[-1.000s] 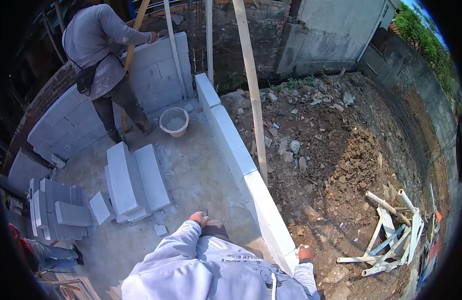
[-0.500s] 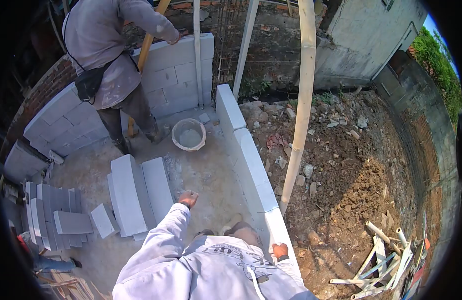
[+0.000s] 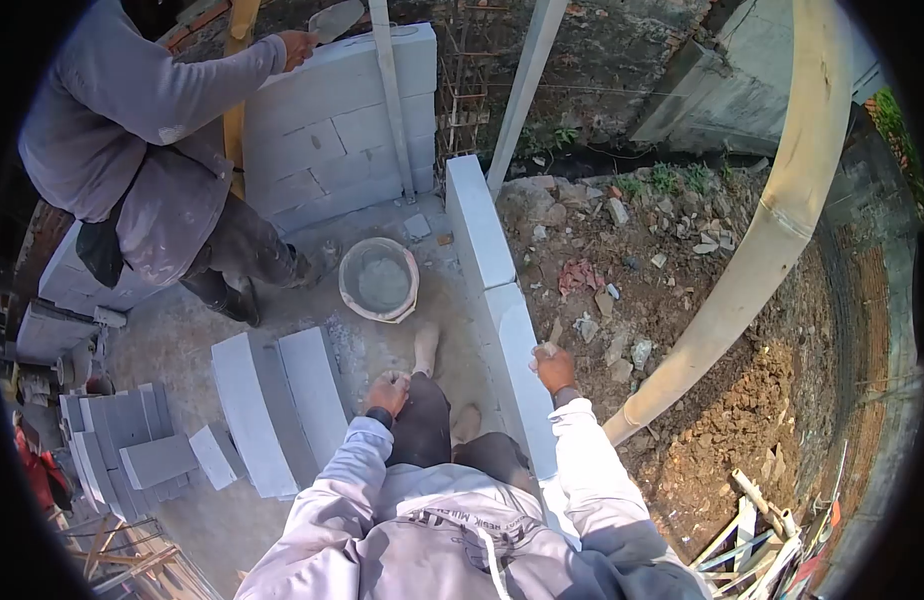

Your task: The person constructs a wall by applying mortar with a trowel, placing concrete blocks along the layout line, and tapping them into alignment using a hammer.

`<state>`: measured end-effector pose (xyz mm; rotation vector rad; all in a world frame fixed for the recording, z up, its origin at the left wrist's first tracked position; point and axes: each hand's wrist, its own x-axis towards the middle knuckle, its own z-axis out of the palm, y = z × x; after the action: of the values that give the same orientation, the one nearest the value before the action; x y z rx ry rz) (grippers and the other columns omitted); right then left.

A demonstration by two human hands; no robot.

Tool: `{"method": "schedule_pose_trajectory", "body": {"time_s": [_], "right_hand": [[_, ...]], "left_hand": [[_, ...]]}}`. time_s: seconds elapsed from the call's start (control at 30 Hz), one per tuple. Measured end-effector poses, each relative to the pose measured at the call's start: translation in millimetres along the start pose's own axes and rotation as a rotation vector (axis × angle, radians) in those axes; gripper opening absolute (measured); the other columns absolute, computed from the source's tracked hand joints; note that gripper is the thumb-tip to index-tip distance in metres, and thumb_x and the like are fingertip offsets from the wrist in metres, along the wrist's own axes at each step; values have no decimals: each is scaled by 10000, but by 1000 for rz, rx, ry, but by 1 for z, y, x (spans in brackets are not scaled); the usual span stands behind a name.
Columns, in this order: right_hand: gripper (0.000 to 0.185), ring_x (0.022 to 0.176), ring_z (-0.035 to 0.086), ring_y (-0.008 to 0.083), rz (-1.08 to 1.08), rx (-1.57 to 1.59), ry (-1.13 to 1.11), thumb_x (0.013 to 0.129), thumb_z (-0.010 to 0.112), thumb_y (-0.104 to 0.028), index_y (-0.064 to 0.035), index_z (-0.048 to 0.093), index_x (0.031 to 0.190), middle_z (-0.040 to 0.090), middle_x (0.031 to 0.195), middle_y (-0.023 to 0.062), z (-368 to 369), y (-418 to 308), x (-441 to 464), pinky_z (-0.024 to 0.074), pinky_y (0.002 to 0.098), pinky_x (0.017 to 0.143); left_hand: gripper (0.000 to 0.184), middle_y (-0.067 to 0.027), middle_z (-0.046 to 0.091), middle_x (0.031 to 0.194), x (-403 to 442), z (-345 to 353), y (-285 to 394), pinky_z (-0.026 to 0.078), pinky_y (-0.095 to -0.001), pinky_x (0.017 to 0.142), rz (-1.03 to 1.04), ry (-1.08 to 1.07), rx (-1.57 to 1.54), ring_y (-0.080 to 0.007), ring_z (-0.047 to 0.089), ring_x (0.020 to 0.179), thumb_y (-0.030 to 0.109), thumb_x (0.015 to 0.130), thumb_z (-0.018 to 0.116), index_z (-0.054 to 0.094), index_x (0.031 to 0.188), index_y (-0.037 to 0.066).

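Note:
My left hand [image 3: 388, 392] is curled closed beside my raised knee, its palm hidden. My right hand [image 3: 554, 367] is closed above the top edge of a low wall of pale blocks [image 3: 497, 270]; whether it touches the wall, or holds anything, I cannot tell. A bucket of grey mix [image 3: 350, 295] stands on the floor ahead of my feet. Left of my left hand lie long pale blocks [image 3: 257, 400], grouped side by side. A co-worker [image 3: 152, 130] at the upper left holds a trowel [image 3: 336, 18] over a taller block wall [image 3: 312, 150].
A bamboo pole [image 3: 752, 240] slants across the right side, close to the low wall. Beyond that wall lies rubble-strewn soil [image 3: 672, 400], with a pile of sticks [image 3: 757, 540] at lower right. More stacked blocks [image 3: 127, 440] stand at the left.
I have moved forward, and the bucket and co-worker appear nearer. My right hand has shifted forward along the low wall. The co-worker's trowel has come into view.

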<state>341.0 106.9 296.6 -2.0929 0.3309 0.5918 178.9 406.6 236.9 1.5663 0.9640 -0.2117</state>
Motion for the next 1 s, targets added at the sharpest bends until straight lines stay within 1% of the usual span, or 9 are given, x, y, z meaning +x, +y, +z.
{"method": "schedule_pose_trajectory", "body": {"time_s": [0.17,0.23,0.37,0.43,0.53,0.73,0.8,0.87,1.0], "right_hand": [[188,610,629,163,141,372,-2,861,573,-148,-40,624,1007,658,772,86,41,-44,144,494,268,515],[187,617,632,166,165,446,39,871,581,-163,-36,624,1001,655,790,83,60,-63,209,500,261,520],[254,617,631,164,145,545,68,895,590,-231,-19,591,1035,650,812,96,90,-76,337,513,273,501],[269,625,638,174,71,539,61,900,591,-240,-11,585,1041,653,823,105,91,-102,390,530,278,514],[286,632,644,188,144,447,28,910,577,-261,-7,582,1040,657,847,120,89,-137,450,542,286,525],[304,699,657,231,46,251,-419,894,578,-272,-2,593,1034,658,899,139,76,-135,530,567,353,594],[325,719,657,256,45,486,-493,856,603,-285,4,613,1006,661,875,147,64,-89,565,558,385,628],[338,715,651,259,61,448,-444,833,624,-295,4,621,991,662,854,141,64,-80,581,547,388,641],[351,657,629,221,114,-161,-105,816,656,-307,-3,611,987,659,816,102,82,-145,580,520,336,626]], "left_hand": [[171,-12,583,709,152,73,66,440,-245,519,115,-134,-143,-91,534,567,174,855,589,610,933,23],[206,-16,585,737,217,105,107,443,-238,529,284,-22,28,-75,537,608,189,850,606,616,971,23],[297,-91,649,825,338,145,181,485,-297,684,423,26,175,-165,612,729,280,852,589,632,987,19],[317,-124,668,878,378,156,223,481,-327,760,337,-63,163,-228,638,805,299,863,566,631,1007,25],[267,-163,664,901,430,172,251,483,-389,780,430,-59,144,-314,635,864,264,858,535,646,993,62],[314,-171,665,944,489,198,275,486,-370,773,577,-164,280,-303,640,878,290,860,576,632,1038,37],[309,-192,655,960,495,203,286,480,-396,800,609,-221,327,-341,621,893,270,858,569,633,1048,34],[307,-195,652,963,502,211,289,476,-404,813,670,-248,309,-348,615,900,267,857,564,636,1042,32],[313,-195,649,965,507,221,299,468,-427,809,705,-301,469,-352,609,914,270,847,558,647,1017,22]]}}
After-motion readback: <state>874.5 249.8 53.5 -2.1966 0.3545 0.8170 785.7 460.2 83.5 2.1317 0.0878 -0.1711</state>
